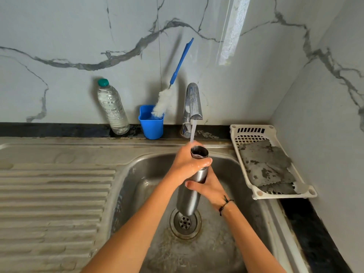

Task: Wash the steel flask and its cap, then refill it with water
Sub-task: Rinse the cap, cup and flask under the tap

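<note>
The steel flask (188, 200) stands nearly upright over the sink basin (141, 174), its open mouth just under the running tap (192, 107). A thin stream of water falls onto the rim at the mouth. My left hand (187, 161) grips the flask's neck just below the mouth. My right hand (206, 189) wraps around the body from the right side, lower down. The flask's bottom hangs above the drain (185, 222). The cap is not visible.
A blue cup (151, 125) holding a blue-handled bottle brush (163, 101) stands behind the sink, with a clear plastic water bottle (112, 109) to its left. A white basket (256, 133) with grey scrub cloths sits at the right. The ribbed drainboard (53, 194) lies left.
</note>
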`<state>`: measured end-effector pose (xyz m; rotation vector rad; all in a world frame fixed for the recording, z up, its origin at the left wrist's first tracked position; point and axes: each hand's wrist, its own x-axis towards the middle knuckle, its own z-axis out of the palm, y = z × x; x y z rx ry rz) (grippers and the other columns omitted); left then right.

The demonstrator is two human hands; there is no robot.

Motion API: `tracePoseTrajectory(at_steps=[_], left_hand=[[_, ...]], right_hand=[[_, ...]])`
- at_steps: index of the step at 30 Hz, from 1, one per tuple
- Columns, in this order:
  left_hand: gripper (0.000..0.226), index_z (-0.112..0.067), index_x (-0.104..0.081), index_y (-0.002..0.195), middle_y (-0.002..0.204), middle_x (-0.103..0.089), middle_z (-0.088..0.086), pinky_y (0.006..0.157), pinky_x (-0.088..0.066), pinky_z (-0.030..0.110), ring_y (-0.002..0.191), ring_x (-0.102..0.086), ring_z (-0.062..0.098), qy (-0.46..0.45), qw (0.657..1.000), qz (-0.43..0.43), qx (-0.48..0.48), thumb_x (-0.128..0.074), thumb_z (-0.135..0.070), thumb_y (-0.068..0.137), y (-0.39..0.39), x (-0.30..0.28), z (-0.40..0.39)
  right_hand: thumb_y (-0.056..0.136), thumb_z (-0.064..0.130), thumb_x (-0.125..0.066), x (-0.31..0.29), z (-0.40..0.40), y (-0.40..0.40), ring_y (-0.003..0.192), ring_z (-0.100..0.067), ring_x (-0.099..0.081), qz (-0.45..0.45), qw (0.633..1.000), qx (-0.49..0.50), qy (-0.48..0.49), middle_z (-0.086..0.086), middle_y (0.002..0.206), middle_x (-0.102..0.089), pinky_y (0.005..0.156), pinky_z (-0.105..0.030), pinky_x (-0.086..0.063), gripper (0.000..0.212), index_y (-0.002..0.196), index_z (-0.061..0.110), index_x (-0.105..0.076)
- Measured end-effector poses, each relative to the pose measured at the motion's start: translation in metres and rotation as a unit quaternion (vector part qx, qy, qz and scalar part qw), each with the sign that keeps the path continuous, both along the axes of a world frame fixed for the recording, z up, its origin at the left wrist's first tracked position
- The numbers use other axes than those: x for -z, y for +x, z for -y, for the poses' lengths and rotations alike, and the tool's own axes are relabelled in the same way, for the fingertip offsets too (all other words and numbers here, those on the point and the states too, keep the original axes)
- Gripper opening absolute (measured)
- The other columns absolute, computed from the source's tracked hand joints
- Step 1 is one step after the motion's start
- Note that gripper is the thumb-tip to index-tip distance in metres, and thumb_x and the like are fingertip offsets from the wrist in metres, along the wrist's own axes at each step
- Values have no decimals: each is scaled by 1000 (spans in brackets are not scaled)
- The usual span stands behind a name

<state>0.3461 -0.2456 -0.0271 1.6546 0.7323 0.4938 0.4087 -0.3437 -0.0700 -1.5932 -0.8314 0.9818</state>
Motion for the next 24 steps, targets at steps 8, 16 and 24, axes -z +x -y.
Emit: tracePoseTrajectory(at_steps=[8,16,24], left_hand=[[56,-30,-41,125,120,-52,-5,96,-43,25,109,-53,9,32,996,36,-77,-73,-29,80,-18,-9,4],[75,-24,-29,144,147,-35,-2,110,-32,34,134,-35,14,-19,994,-34,-105,-68,-40,82,-47,15,8],[85,-23,-19,149,151,-32,-1,114,-29,41,137,-32,15,16,996,-49,-69,-69,-33,82,-53,10,9]], right_hand=[[66,29,-81,-14,-20,-13,82,-13,-63,220,970,88,-46,6,94,-61,65,-20,-49,69,118,18,-38],[64,30,-81,0,-16,-22,76,-13,-63,220,963,136,-74,8,83,-60,56,-15,-45,57,101,19,-39],[66,29,-80,-6,-26,-21,83,-16,-63,217,967,117,-59,7,90,-59,69,-23,-50,60,110,19,-39]])
